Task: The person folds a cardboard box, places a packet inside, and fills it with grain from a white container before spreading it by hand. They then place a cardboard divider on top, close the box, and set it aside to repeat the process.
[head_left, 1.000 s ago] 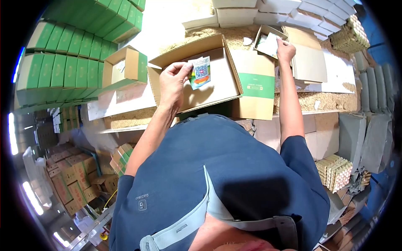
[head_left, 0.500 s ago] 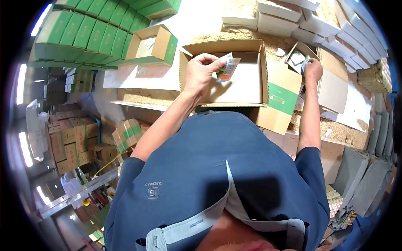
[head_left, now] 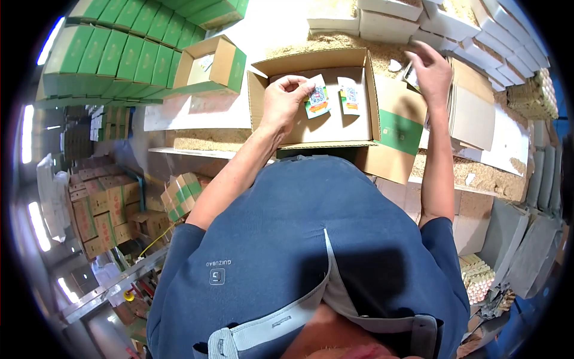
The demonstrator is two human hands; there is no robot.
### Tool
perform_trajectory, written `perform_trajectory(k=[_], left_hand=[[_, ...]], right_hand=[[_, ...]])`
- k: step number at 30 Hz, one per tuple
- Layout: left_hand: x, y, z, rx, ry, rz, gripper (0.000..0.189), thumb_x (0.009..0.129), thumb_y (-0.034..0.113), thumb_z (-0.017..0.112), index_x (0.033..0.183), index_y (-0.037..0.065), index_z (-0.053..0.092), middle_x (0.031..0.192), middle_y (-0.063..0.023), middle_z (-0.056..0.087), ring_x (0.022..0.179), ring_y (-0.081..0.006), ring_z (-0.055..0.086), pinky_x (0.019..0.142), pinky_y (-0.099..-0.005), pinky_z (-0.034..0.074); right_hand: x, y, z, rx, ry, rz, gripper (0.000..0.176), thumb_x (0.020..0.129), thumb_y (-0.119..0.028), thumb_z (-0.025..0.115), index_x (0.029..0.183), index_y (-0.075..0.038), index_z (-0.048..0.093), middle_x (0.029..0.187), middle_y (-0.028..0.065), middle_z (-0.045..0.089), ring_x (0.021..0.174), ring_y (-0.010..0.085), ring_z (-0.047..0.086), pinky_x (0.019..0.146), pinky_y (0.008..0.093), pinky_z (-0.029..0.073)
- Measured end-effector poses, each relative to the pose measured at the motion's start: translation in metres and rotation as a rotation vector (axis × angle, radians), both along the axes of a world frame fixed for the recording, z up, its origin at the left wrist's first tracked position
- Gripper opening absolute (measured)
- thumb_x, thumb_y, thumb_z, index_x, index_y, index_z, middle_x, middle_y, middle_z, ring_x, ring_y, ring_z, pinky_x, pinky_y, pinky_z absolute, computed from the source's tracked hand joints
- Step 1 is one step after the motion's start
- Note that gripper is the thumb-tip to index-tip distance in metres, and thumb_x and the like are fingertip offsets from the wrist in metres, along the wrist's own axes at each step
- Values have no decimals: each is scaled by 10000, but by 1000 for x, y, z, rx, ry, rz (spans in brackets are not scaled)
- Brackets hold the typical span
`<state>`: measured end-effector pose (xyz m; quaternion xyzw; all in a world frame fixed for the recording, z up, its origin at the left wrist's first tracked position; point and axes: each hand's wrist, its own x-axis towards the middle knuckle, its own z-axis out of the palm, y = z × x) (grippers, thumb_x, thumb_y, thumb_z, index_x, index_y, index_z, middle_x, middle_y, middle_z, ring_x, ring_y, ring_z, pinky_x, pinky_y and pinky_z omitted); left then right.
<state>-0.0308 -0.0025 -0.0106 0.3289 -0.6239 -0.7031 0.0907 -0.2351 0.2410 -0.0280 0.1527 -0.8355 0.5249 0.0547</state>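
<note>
My left hand (head_left: pixel 283 105) pinches a small printed card or packet (head_left: pixel 318 99) by its edge, over the open cardboard box (head_left: pixel 275 143). The piece is white with blue, red and orange print. A similar printed piece (head_left: pixel 349 96) lies inside the box, to the right of the held one. My right hand (head_left: pixel 434 73) is raised beyond the box's right side, its fingers apart and nothing visible in them. Under that hand is a small open box (head_left: pixel 412 76), mostly hidden by the hand and wrist.
Green boxes (head_left: pixel 125 57) stand stacked at the upper left, near another open carton (head_left: pixel 224 66) with a printed piece inside. Flat cardboard sheets (head_left: pixel 475 119) lie at the right. White trays (head_left: pixel 388 27) with brown grainy material are stacked at the back.
My right hand has moved up and away from the small box, its fingers spreading. A second printed piece now shows in the carton. The piece in my left hand has turned its printed face toward me.
</note>
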Motion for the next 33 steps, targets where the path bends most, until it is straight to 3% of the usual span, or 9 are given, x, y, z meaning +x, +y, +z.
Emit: perform_trajectory(k=[2,8,10,15,16,18,23,28,33], left_hand=[[-2,3,1,-28,-52,-22,83,884,21,724,948,-16,685,873,-73,706,778,-103,661,713,-245,558],[5,-4,13,-99,104,-35,116,894,2,696,1006,-17,674,918,-83,709,840,-118,677,753,-251,573],[9,-14,11,-60,216,-57,134,903,5,689,1034,-15,668,932,-81,707,838,-121,678,763,-253,575],[12,-6,39,216,312,-242,182,915,-20,664,1095,-9,640,961,-60,658,892,-127,645,813,-259,552],[10,-2,42,222,315,-260,182,915,-20,664,1095,-9,640,961,-60,658,892,-127,645,813,-259,552],[6,4,47,114,291,-304,210,921,-11,661,1130,-13,639,986,-73,664,900,-137,650,806,-272,563],[12,0,61,-257,292,-348,259,957,56,624,1200,-33,624,1072,-140,705,1016,-199,675,915,-337,552],[38,-35,45,-898,154,-332,353,932,71,652,1280,31,608,1242,-101,642,1161,-192,607,1021,-315,474],[51,-42,23,-1070,132,-153,607,877,143,687,1442,81,474,1457,-176,454,1366,-309,429,1147,-420,340]], right_hand=[[47,-36,42,-94,91,372,320,842,-59,733,1161,-66,714,970,134,736,855,177,713,795,275,555],[110,-76,34,1014,209,717,413,825,-162,730,1199,-12,640,1151,158,674,1027,310,670,853,407,557],[124,-70,46,410,189,655,432,834,-189,743,1224,-34,636,1183,168,669,1018,311,678,858,384,558],[121,-78,58,-110,-284,581,552,842,-150,771,1317,48,570,1065,152,703,955,190,679,840,324,559],[125,-74,57,-460,-662,691,447,850,-100,757,1246,59,622,1021,105,710,874,140,675,776,291,559],[121,-63,45,-315,-633,612,341,857,-94,749,1154,57,676,979,86,719,825,110,670,733,258,550],[47,25,15,-764,-411,58,245,936,-94,671,1107,83,665,990,162,718,868,184,706,766,291,593],[-61,83,-102,-448,-290,-399,282,829,8,633,1089,91,705,884,113,727,762,176,692,684,292,547],[-109,88,-184,195,-350,-282,457,776,-58,654,1225,24,651,1013,181,729,891,249,705,808,333,542]])
